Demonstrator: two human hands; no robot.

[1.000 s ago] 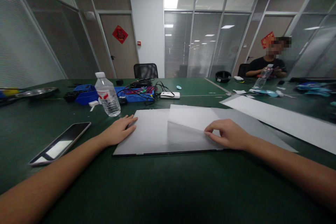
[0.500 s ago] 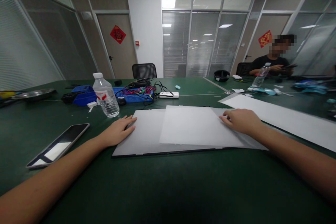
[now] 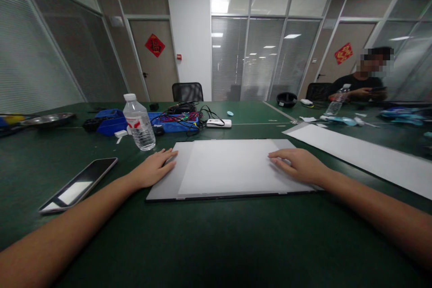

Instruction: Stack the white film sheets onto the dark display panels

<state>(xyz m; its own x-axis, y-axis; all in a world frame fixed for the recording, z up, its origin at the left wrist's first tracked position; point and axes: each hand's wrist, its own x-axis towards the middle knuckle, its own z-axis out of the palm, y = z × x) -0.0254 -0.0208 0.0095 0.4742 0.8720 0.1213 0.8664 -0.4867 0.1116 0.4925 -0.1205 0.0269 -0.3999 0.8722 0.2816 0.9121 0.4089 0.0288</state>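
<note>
A thin grey panel [image 3: 166, 189] lies flat on the green table [image 3: 216, 243] in front of me, with a lighter translucent sheet [image 3: 229, 166] spread over most of it. My left hand [image 3: 153, 168] rests flat on the panel's left edge, fingers stretched out. Over on the sheet's right side my right hand [image 3: 299, 164] lies palm down, fingers extended toward the left and pressing the sheet.
A smartphone [image 3: 78, 184] lies at the left, a water bottle [image 3: 139, 122] behind my left hand. Blue bins with cables [image 3: 175, 120] and a white device [image 3: 219, 123] sit farther back. A long white sheet [image 3: 364, 155] runs at the right. A person [image 3: 362, 83] sits at the far right.
My right hand drew the translucent sheet leftward from its skewed, overhanging position and laid it flat and square on the panel. The left hand stayed in place.
</note>
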